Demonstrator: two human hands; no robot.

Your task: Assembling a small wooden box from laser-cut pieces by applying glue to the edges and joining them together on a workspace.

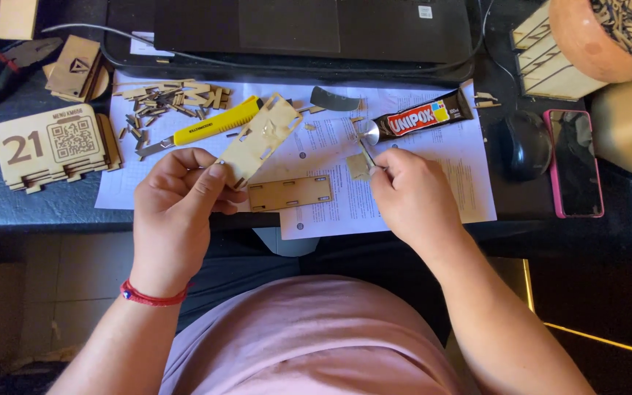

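Note:
My left hand [177, 201] grips a thin laser-cut wooden panel [261, 137] with slots, held tilted above the papers. My right hand [407, 194] pinches a thin stick [366, 150] whose tip reaches a blob of glue at the nozzle of a dark glue tube with a red label [422, 117]. A second slotted wooden panel [290, 192] lies flat on the printed paper sheets [448, 183] between my hands. A small wooden scrap [358, 167] lies just left of my right fingers.
A yellow utility knife [210, 126] and several small wooden offcuts [166, 99] lie on the sheets. Stacked wooden plaques [49, 146] sit at left, pliers [9, 62] beyond. A laptop [309, 29] is behind; mouse [521, 145], pink-cased phone [573, 162] and a clay bowl of pieces [608, 33] at right.

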